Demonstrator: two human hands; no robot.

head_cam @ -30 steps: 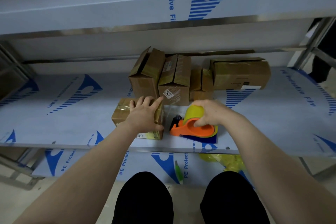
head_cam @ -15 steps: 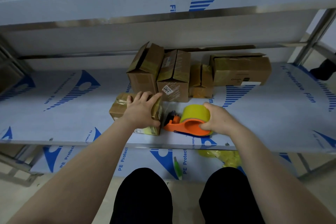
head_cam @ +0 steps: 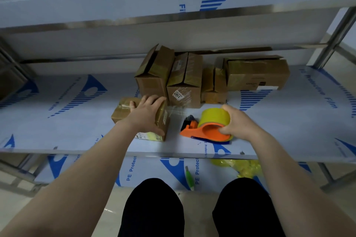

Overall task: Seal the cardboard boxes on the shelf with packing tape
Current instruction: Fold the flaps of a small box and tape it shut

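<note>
Around: a cluster of bigger brown cardboard boxes (head_cam: 183, 84) sits right behind your small one, some flaps up. There's crumpled yellow plastic (head_cam: 248, 167) on the lower shelf.
Shelf: metal shelf (head_cam: 77, 121) wrapped in glossy white-and-blue protective film.
Left hand: your left hand (head_cam: 146, 115) lies flat, fingers spread, on the small taped brown cardboard box (head_cam: 121, 111) near the front edge.
Right hand: your right hand (head_cam: 238, 123) grips the orange plastic tape dispenser with the yellow roll (head_cam: 210, 132), just right of that box.

Small taped brown box (head_cam: 123, 109) lying flat, orange dispenser (head_cam: 210, 133) with yellow tape roll (head_cam: 213, 116) beside it, four boxes (head_cam: 185, 82) clustered behind
</note>
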